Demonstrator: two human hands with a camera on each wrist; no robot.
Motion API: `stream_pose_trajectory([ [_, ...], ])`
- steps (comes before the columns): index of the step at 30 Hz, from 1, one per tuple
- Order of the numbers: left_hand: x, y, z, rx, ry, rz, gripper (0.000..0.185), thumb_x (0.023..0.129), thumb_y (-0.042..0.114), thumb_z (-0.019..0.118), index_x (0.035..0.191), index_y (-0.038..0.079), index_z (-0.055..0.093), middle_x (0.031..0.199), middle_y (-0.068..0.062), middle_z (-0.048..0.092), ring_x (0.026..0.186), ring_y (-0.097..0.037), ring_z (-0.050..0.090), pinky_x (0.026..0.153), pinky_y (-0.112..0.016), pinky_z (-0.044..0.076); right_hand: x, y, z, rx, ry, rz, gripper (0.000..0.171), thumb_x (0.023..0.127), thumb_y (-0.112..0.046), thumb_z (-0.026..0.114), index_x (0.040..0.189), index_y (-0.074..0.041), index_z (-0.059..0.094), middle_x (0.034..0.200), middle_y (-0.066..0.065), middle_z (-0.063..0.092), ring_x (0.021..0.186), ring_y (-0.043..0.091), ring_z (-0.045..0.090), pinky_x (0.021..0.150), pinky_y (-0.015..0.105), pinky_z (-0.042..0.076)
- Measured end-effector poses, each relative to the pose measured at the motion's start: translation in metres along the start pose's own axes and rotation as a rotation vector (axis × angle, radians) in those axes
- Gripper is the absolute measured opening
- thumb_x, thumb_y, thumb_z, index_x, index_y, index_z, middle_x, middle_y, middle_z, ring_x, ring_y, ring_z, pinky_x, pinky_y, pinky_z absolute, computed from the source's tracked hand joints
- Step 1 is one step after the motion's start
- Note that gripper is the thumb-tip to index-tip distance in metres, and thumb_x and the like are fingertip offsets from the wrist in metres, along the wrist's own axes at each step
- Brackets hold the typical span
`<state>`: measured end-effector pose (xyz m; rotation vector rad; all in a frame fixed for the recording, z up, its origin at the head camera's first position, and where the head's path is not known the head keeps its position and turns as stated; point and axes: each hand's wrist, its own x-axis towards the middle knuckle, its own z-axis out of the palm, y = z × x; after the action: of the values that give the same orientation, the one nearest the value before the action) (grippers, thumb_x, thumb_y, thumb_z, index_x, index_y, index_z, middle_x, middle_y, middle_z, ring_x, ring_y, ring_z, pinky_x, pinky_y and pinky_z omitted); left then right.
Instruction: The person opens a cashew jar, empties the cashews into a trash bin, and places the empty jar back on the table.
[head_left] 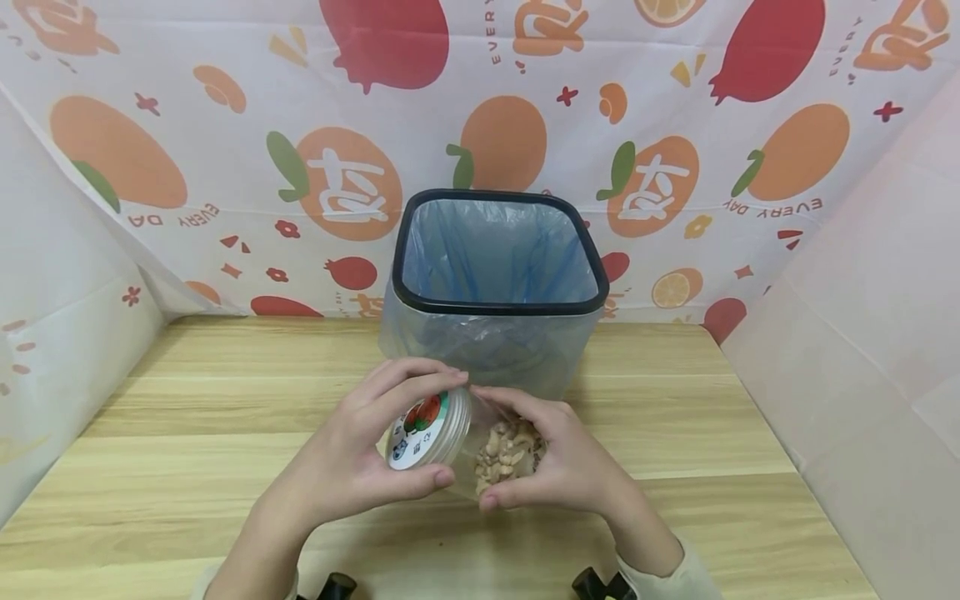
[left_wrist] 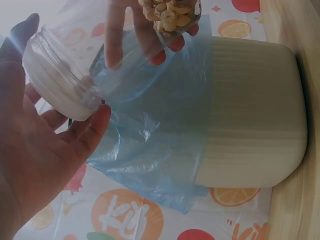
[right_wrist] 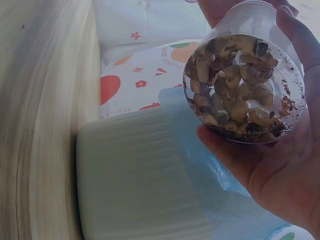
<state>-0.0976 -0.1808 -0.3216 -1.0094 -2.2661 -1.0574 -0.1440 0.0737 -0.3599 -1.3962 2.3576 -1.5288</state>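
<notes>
A clear plastic jar (head_left: pixel 467 477) is held tilted on its side above the table, with cashew nuts (head_left: pixel 504 454) gathered toward its base. My left hand (head_left: pixel 348 446) grips the screw lid (head_left: pixel 423 429), which bears a printed label and points left. Curled round the jar's body near the base is my right hand (head_left: pixel 566 450). The right wrist view shows the jar's bottom (right_wrist: pixel 240 92), with nuts and dark crumbs against it. In the left wrist view the lid (left_wrist: pixel 57 75) sits at the jar's mouth; whether it is loose I cannot tell.
Just behind the hands stands a pale trash bin with a black rim (head_left: pixel 498 308) and a blue bag liner (head_left: pixel 495 250). The wooden table (head_left: pixel 247 400) meets fruit-print cloth (head_left: pixel 247 175) at the back. Two dark objects (head_left: pixel 337 586) lie at the front edge.
</notes>
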Motion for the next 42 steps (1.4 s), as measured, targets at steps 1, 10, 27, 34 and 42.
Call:
stream_pose_trajectory([
  [1,-0.0003,-0.0004,0.0,0.007,0.001,-0.004,0.068,0.078,0.043,0.084,0.136,0.021,0.06,0.134,0.007,0.056,0.121,-0.013,0.053,0.092,-0.024,0.049,0.0002,-0.0005,0.0004,-0.008,0.007,0.001,0.089,0.07,-0.045,0.09,0.146,-0.025,0.049,0.143,-0.008,0.056,0.129,0.018,0.057,0.108,0.034,0.047],
  [10,-0.0004,0.0002,-0.002,0.03,-0.018,0.021,0.076,0.076,0.049,0.083,0.141,0.02,0.056,0.142,0.004,0.054,0.128,-0.016,0.05,0.101,-0.025,0.045,-0.0005,0.001,-0.0013,0.05,-0.023,0.031,0.087,0.069,-0.038,0.092,0.145,-0.027,0.05,0.142,-0.008,0.058,0.126,0.021,0.059,0.106,0.033,0.048],
  [27,0.0009,0.0003,-0.0004,-0.02,-0.008,0.069,0.065,0.081,0.042,0.082,0.137,0.016,0.06,0.133,0.004,0.058,0.119,-0.014,0.056,0.097,-0.022,0.046,-0.0003,0.0025,-0.0026,0.09,-0.046,0.01,0.085,0.072,-0.043,0.089,0.145,-0.024,0.05,0.142,-0.004,0.058,0.125,0.024,0.059,0.106,0.034,0.048],
  [34,-0.0009,-0.0005,0.0009,0.058,0.002,-0.022,0.07,0.077,0.039,0.085,0.139,0.022,0.058,0.137,0.01,0.056,0.124,-0.012,0.054,0.099,-0.019,0.044,0.001,0.0001,0.0006,-0.04,0.037,0.009,0.093,0.064,-0.033,0.095,0.145,-0.02,0.051,0.14,-0.007,0.059,0.122,0.017,0.062,0.102,0.032,0.05],
  [42,-0.0007,0.0003,-0.0015,0.054,-0.041,0.015,0.082,0.075,0.054,0.083,0.145,0.022,0.053,0.147,0.003,0.05,0.131,-0.017,0.048,0.101,-0.032,0.046,-0.0005,0.0039,-0.0025,0.031,-0.015,0.007,0.09,0.066,-0.03,0.094,0.145,-0.023,0.05,0.141,-0.006,0.058,0.125,0.019,0.06,0.106,0.033,0.048],
])
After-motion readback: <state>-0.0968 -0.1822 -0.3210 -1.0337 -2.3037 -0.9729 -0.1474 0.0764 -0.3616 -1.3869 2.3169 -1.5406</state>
